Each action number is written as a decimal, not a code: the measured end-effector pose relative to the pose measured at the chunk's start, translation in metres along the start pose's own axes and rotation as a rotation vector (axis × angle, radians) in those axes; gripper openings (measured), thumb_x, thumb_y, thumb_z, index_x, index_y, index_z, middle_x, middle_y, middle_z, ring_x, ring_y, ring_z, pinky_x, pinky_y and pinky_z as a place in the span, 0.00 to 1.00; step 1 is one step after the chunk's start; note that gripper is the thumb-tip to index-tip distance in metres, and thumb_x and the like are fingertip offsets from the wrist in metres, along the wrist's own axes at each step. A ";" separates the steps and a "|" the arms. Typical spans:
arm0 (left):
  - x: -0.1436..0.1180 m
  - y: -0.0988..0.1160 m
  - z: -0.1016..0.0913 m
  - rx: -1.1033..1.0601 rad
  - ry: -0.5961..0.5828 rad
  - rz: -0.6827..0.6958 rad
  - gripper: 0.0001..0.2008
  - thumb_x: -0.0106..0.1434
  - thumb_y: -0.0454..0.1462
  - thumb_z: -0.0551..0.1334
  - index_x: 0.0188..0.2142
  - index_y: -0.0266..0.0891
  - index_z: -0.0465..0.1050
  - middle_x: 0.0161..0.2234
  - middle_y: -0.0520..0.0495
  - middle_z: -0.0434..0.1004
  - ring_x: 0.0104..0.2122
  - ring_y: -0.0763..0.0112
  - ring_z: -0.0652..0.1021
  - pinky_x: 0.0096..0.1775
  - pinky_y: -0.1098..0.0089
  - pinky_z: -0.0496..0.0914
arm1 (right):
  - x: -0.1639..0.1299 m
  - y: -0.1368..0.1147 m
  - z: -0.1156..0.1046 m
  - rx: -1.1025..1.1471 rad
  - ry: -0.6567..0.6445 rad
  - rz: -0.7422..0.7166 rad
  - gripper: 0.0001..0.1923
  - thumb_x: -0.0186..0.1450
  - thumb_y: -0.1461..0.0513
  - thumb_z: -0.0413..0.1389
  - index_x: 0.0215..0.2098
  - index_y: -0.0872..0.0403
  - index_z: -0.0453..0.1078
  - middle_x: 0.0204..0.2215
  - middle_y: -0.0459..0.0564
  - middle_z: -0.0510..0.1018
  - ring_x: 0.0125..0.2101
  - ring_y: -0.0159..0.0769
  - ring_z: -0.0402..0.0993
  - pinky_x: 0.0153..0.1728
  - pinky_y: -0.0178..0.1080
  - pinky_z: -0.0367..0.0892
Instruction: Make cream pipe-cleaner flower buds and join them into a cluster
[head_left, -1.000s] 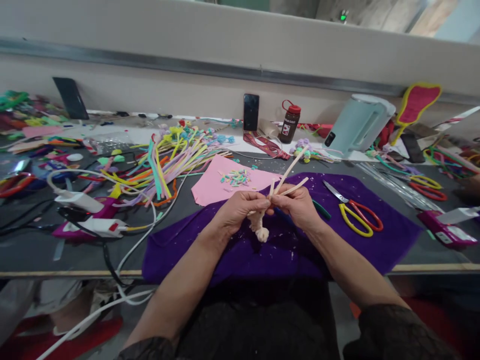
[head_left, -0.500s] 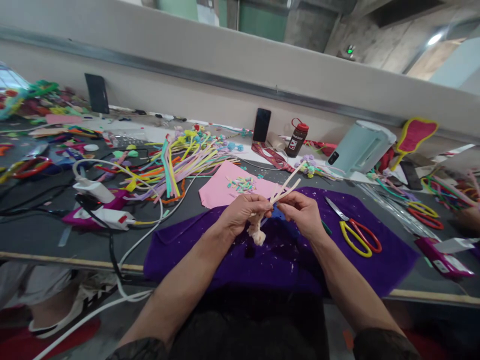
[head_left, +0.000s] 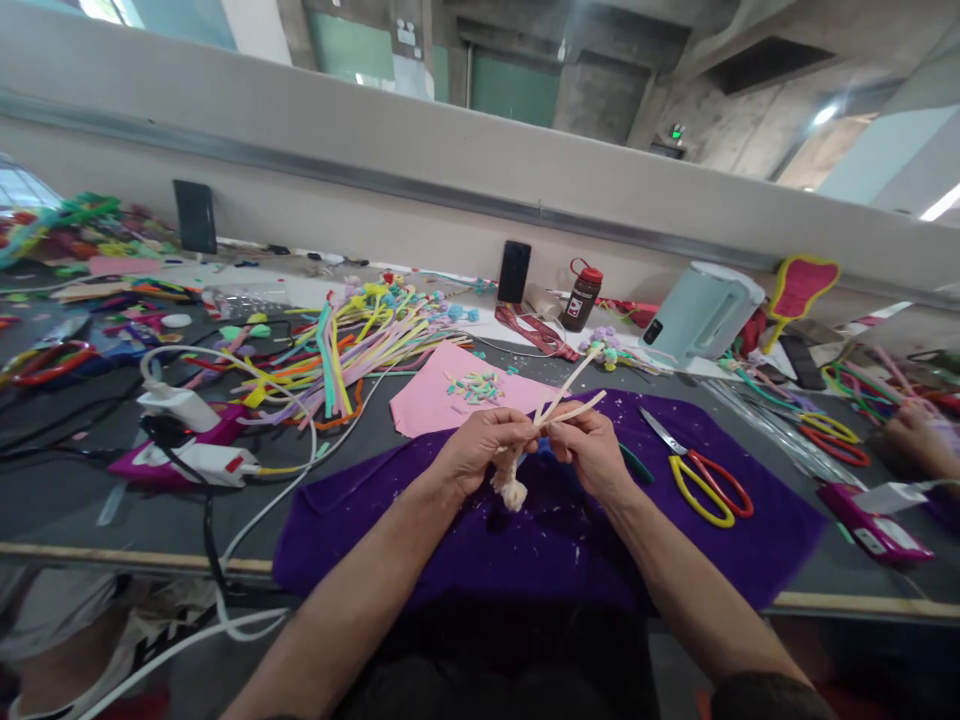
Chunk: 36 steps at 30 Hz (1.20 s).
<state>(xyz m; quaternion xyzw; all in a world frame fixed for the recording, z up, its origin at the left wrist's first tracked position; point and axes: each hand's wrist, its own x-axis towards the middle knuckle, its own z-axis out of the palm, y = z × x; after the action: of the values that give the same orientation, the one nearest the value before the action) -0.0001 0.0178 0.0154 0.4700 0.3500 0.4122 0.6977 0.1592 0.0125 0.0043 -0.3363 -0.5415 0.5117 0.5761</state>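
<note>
My left hand and my right hand meet above a purple cloth and both pinch a cream pipe-cleaner piece. Its twisted, knotted end hangs below my fingers. Two or three loose cream stems stick up and to the right from between my fingertips. Yellow-and-red scissors lie on the cloth just right of my right hand.
A pink sheet with small coloured bits lies behind my hands. A heap of coloured pipe cleaners, glue guns with cables, a phone, a bottle and a pale kettle surround it. Another person's hand works at the far right.
The view has tilted up and shifted slightly, so the wall top and ceiling show. My hands stay together on the cream piece, the stems turned a little between my fingers.
</note>
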 end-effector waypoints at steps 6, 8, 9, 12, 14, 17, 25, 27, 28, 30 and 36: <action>0.000 -0.001 0.001 0.062 0.037 0.031 0.10 0.46 0.40 0.66 0.23 0.34 0.72 0.20 0.49 0.73 0.20 0.76 0.69 0.26 0.73 0.59 | 0.000 -0.003 0.001 -0.087 0.019 -0.058 0.03 0.53 0.63 0.59 0.27 0.56 0.71 0.15 0.40 0.69 0.13 0.23 0.58 0.13 0.28 0.51; -0.001 0.000 0.002 0.081 0.050 0.038 0.10 0.46 0.40 0.66 0.23 0.34 0.73 0.21 0.50 0.73 0.20 0.75 0.69 0.26 0.73 0.59 | 0.000 -0.003 0.001 -0.093 0.011 -0.052 0.03 0.54 0.63 0.58 0.27 0.56 0.71 0.15 0.41 0.69 0.13 0.23 0.58 0.13 0.28 0.51; -0.002 0.001 0.002 0.088 0.056 0.040 0.10 0.46 0.40 0.66 0.23 0.34 0.73 0.20 0.50 0.73 0.20 0.75 0.69 0.26 0.73 0.59 | 0.000 -0.003 0.001 -0.093 0.011 -0.050 0.03 0.54 0.63 0.58 0.27 0.56 0.70 0.15 0.41 0.69 0.13 0.23 0.58 0.13 0.29 0.51; -0.003 0.003 0.003 0.082 0.063 0.046 0.08 0.46 0.39 0.66 0.22 0.34 0.73 0.20 0.50 0.72 0.19 0.77 0.68 0.25 0.74 0.59 | 0.000 -0.003 0.001 -0.102 -0.005 -0.045 0.04 0.53 0.63 0.58 0.27 0.56 0.70 0.17 0.42 0.71 0.13 0.23 0.59 0.13 0.29 0.52; -0.003 0.003 0.003 0.062 0.064 0.049 0.08 0.46 0.38 0.65 0.21 0.34 0.73 0.19 0.51 0.72 0.18 0.78 0.67 0.24 0.75 0.58 | 0.001 -0.002 0.001 -0.113 -0.011 -0.048 0.04 0.54 0.64 0.58 0.29 0.56 0.70 0.17 0.41 0.71 0.14 0.23 0.60 0.14 0.28 0.52; -0.003 0.004 0.002 0.034 0.088 0.055 0.08 0.46 0.38 0.66 0.20 0.34 0.72 0.18 0.52 0.71 0.17 0.80 0.66 0.23 0.75 0.56 | 0.003 -0.001 0.000 -0.114 0.026 -0.043 0.05 0.55 0.65 0.56 0.32 0.55 0.70 0.17 0.39 0.69 0.13 0.22 0.58 0.13 0.28 0.52; -0.004 0.007 0.006 0.056 0.164 0.107 0.10 0.45 0.39 0.67 0.20 0.34 0.71 0.17 0.53 0.70 0.16 0.81 0.64 0.21 0.76 0.55 | -0.004 -0.004 0.002 -0.347 0.160 -0.181 0.04 0.56 0.62 0.57 0.29 0.55 0.72 0.18 0.43 0.73 0.14 0.25 0.61 0.16 0.30 0.58; -0.005 0.006 0.009 0.129 0.202 0.141 0.09 0.45 0.39 0.66 0.20 0.35 0.71 0.16 0.54 0.68 0.15 0.80 0.62 0.20 0.76 0.54 | -0.005 -0.005 0.003 -0.356 0.184 -0.186 0.06 0.57 0.61 0.56 0.32 0.54 0.73 0.19 0.43 0.74 0.14 0.26 0.61 0.16 0.31 0.58; -0.005 0.006 0.010 0.169 0.217 0.162 0.09 0.45 0.40 0.66 0.21 0.35 0.71 0.16 0.55 0.67 0.15 0.80 0.62 0.20 0.76 0.55 | -0.005 -0.005 0.003 -0.359 0.181 -0.180 0.06 0.57 0.60 0.56 0.31 0.54 0.73 0.18 0.43 0.73 0.14 0.26 0.61 0.16 0.31 0.58; -0.005 0.003 0.012 0.251 0.229 0.222 0.08 0.47 0.40 0.65 0.22 0.36 0.72 0.18 0.54 0.69 0.17 0.78 0.65 0.22 0.75 0.58 | -0.004 -0.005 0.003 -0.348 0.163 -0.151 0.07 0.56 0.59 0.57 0.27 0.55 0.73 0.17 0.43 0.73 0.13 0.25 0.60 0.16 0.31 0.57; -0.007 -0.002 0.013 0.636 0.361 0.459 0.07 0.51 0.41 0.62 0.23 0.40 0.74 0.24 0.50 0.74 0.28 0.69 0.72 0.30 0.72 0.64 | 0.002 -0.002 0.002 -0.096 0.099 0.074 0.13 0.54 0.56 0.59 0.19 0.57 0.67 0.14 0.42 0.69 0.11 0.22 0.55 0.12 0.28 0.49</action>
<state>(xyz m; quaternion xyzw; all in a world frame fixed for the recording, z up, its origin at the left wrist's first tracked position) 0.0089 0.0065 0.0177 0.6477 0.4622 0.5040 0.3360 0.1573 0.0137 0.0073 -0.4084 -0.5234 0.4885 0.5662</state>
